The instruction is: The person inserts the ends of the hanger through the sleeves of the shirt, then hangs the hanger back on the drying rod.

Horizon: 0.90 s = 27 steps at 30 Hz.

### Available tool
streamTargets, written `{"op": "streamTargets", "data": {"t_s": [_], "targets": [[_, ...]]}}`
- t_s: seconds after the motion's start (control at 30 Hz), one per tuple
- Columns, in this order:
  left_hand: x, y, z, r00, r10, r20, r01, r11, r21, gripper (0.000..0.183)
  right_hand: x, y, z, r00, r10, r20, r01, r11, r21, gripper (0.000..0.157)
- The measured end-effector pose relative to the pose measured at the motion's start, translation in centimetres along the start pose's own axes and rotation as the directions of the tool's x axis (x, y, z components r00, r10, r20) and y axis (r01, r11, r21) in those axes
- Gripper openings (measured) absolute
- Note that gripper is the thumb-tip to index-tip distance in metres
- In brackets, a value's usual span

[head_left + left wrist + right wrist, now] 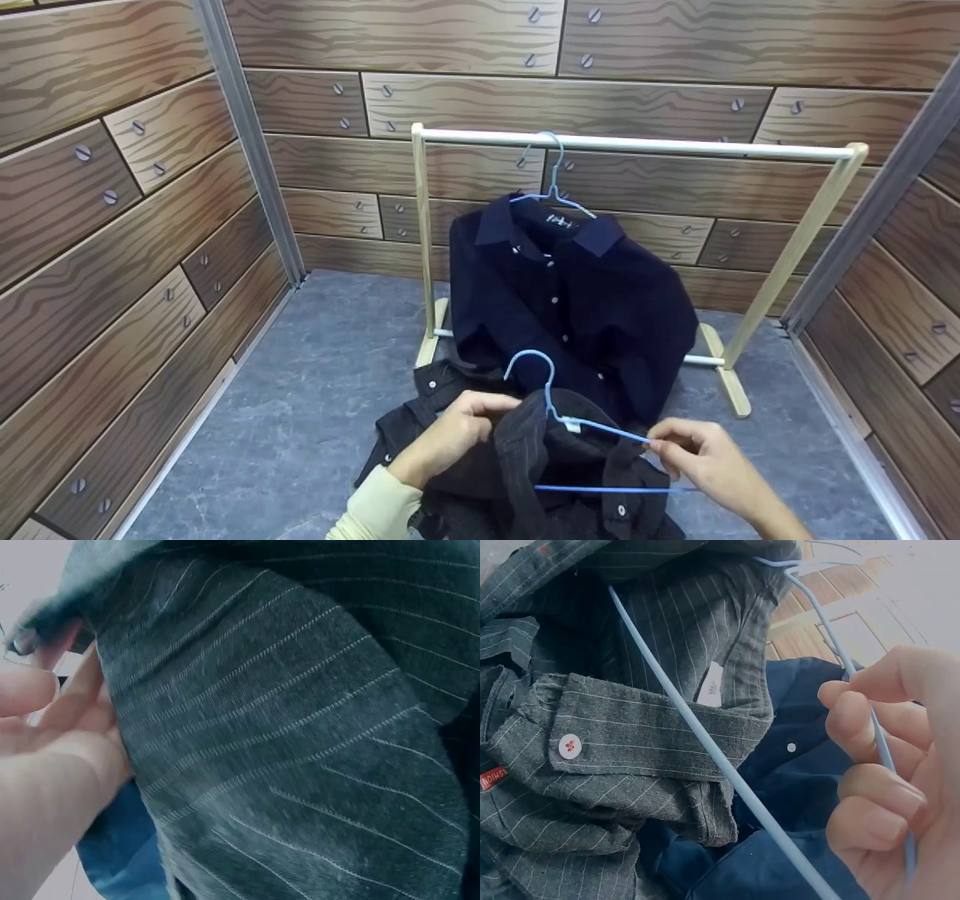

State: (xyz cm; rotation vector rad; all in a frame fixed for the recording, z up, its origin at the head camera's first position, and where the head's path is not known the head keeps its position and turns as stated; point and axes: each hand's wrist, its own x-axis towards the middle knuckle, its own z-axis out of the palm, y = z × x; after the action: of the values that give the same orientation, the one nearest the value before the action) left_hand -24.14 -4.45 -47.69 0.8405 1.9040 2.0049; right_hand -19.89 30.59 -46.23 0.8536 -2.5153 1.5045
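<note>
A dark grey pinstriped shirt (519,457) lies bunched at the front. My left hand (448,436) grips it at the collar (255,705), whose fabric covers some of the fingertips in the left wrist view. My right hand (705,456) pinches one arm of a light blue wire hanger (553,394) between thumb and fingers. The hanger's other arm is hidden inside the shirt, and its hook rises above the collar. In the right wrist view, the hanger's lower bar (686,709) crosses in front of the neck opening, near a white label (711,686) and a buttoned band (645,724).
Behind the grey shirt, a navy shirt (600,300) hangs on another blue hanger (556,180) from the white rail (690,146) of a wooden rack (795,247). Wood-patterned walls (315,165) enclose the grey floor (300,390).
</note>
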Motion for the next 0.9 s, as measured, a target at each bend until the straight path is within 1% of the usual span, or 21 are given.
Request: {"op": "streamTargets", "data": {"t_s": [0.1, 0.17, 0.23, 0.27, 0.33, 0.4, 0.43, 0.47, 0.5, 0.57, 0.6, 0.63, 0.67, 0.73, 0.8, 0.83, 0.87, 0.9], "targets": [[0.1, -0.3, 0.1, 1.0, 0.015, -0.009, -0.015, 0.998, 0.054, 0.043, 0.2, -0.1, 0.2, 1.0, 0.016, 0.0, -0.016, 1.0, -0.006, 0.014], [0.2, -0.6, 0.2, 0.999, 0.019, -0.027, -0.015, 0.993, 0.114, 0.033, 0.3, -0.2, 0.4, 1.0, 0.027, 0.004, -0.027, 1.0, -0.011, 0.011], [0.4, -0.8, 0.4, 0.999, 0.021, -0.034, -0.015, 0.982, 0.187, 0.029, 0.4, -0.3, 0.6, 0.999, 0.041, 0.006, -0.041, 0.999, -0.023, 0.008], [0.5, -0.8, 0.4, 0.999, 0.025, -0.036, -0.016, 0.972, 0.235, 0.028, 0.5, -0.4, 0.7, 0.999, 0.044, 0.007, -0.043, 0.999, -0.031, 0.007], [0.5, -0.9, 0.5, 0.998, 0.053, -0.03, -0.039, 0.932, 0.36, 0.021, 0.5, -0.4, 0.8, 0.999, 0.043, 0.008, -0.042, 0.998, -0.044, 0.005], [0.6, -1.0, 0.5, 0.994, 0.102, -0.024, -0.078, 0.877, 0.474, 0.011, 0.5, -0.3, 0.7, 0.999, 0.043, 0.007, -0.042, 0.998, -0.04, 0.006], [0.6, -1.0, 0.5, 0.991, 0.128, -0.026, -0.097, 0.853, 0.513, 0.006, 0.5, -0.3, 0.7, 0.999, 0.04, 0.002, -0.04, 0.999, -0.03, 0.008], [0.6, -1.1, 0.4, 0.988, 0.152, -0.031, -0.111, 0.834, 0.541, 0.004, 0.5, -0.3, 0.6, 0.999, 0.032, -0.015, -0.033, 0.999, -0.026, 0.01], [0.6, -1.1, 0.4, 0.984, 0.172, -0.038, -0.123, 0.825, 0.551, 0.006, 0.5, -0.2, 0.5, 0.998, 0.041, -0.04, -0.042, 0.999, -0.014, 0.013], [0.6, -1.1, 0.4, 0.977, 0.205, -0.058, -0.14, 0.824, 0.549, 0.01, 0.5, -0.1, 0.3, 0.99, 0.077, -0.122, -0.074, 0.997, 0.027, 0.02], [0.6, -1.1, 0.4, 0.974, 0.215, -0.071, -0.143, 0.826, 0.545, 0.011, 0.5, 0.1, 0.1, 0.979, 0.106, -0.175, -0.095, 0.993, 0.07, 0.024], [0.6, -1.1, 0.4, 0.971, 0.223, -0.083, -0.144, 0.828, 0.542, 0.012, 0.5, 0.3, 0.0, 0.963, 0.134, -0.234, -0.109, 0.987, 0.116, 0.028], [0.6, -1.0, 0.4, 0.969, 0.228, -0.094, -0.142, 0.827, 0.544, 0.012, 0.4, 0.6, -0.2, 0.94, 0.175, -0.292, -0.13, 0.977, 0.168, 0.032], [0.6, -0.9, 0.3, 0.966, 0.232, -0.114, -0.132, 0.823, 0.553, 0.013, 0.2, 1.3, -0.5, 0.889, 0.271, -0.37, -0.163, 0.941, 0.297, 0.04], [0.5, -0.8, 0.2, 0.965, 0.226, -0.131, -0.118, 0.823, 0.556, 0.013, -0.1, 2.1, -0.7, 0.843, 0.351, -0.407, -0.195, 0.906, 0.377, 0.046], [0.5, -0.8, 0.2, 0.965, 0.223, -0.137, -0.111, 0.824, 0.556, 0.012, -0.2, 2.5, -0.8, 0.826, 0.387, -0.41, -0.222, 0.892, 0.395, 0.047], [0.5, -0.7, 0.1, 0.965, 0.219, -0.143, -0.106, 0.827, 0.553, 0.012, -0.3, 2.8, -0.8, 0.813, 0.417, -0.406, -0.255, 0.882, 0.395, 0.046], [0.5, -0.7, 0.1, 0.965, 0.215, -0.148, -0.102, 0.833, 0.544, 0.011, -0.4, 3.1, -0.8, 0.806, 0.437, -0.399, -0.281, 0.876, 0.391, 0.044]]}}
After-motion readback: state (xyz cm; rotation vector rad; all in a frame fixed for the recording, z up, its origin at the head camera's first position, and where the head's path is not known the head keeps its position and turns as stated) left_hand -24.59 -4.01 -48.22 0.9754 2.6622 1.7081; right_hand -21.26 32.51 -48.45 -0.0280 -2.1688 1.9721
